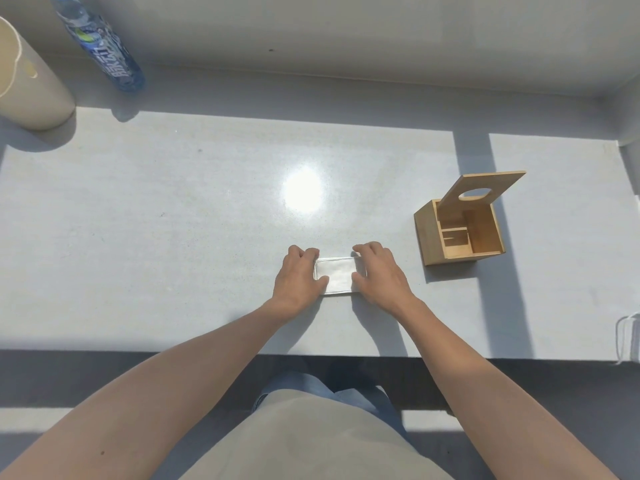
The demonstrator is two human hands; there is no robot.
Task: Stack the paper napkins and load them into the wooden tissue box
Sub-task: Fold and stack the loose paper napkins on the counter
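Note:
A small white stack of paper napkins (336, 274) lies flat on the pale table (173, 202), near its front edge. My left hand (298, 282) grips the stack's left end, thumb in front and fingers behind. My right hand (381, 271) clasps the right end the same way, covering that edge. The wooden tissue box (460, 233) stands to the right of my hands, apart from them. Its lid (485, 188), with an oval slot, is tipped up at the back, and wooden dividers show inside.
A plastic water bottle (100, 43) and a beige cylindrical container (31, 84) stand at the far left. A white face mask (628, 337) lies at the table's right edge. A wall rises behind the table. Bright sun glare sits mid-table.

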